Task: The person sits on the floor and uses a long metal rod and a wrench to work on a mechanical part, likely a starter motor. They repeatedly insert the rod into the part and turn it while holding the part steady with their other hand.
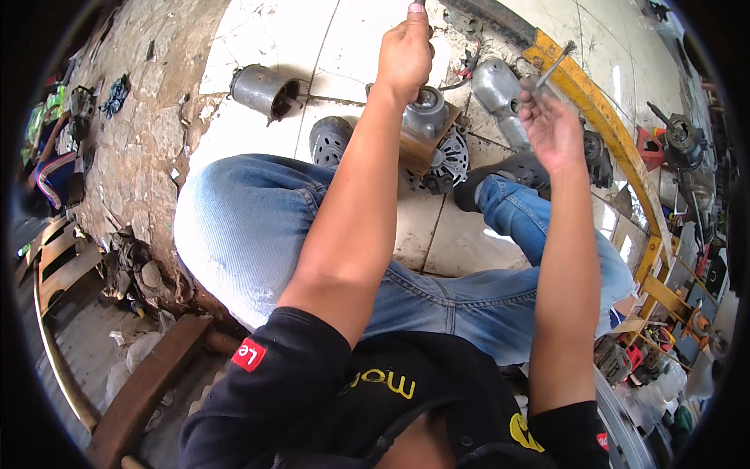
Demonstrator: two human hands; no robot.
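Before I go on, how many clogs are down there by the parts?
2. One clog is below and right of the open metal cylinder; the other clog is below the silver casing, down and left of the right hand. Both are partly covered; more could be hidden.

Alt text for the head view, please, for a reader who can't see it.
A person's right hand holds a thin tool with a frayed tip, while the left hand grips a dark object cut off by the top edge. On the pale tiled floor are a silver housing, a brown block and, farther left, a metal cylinder.
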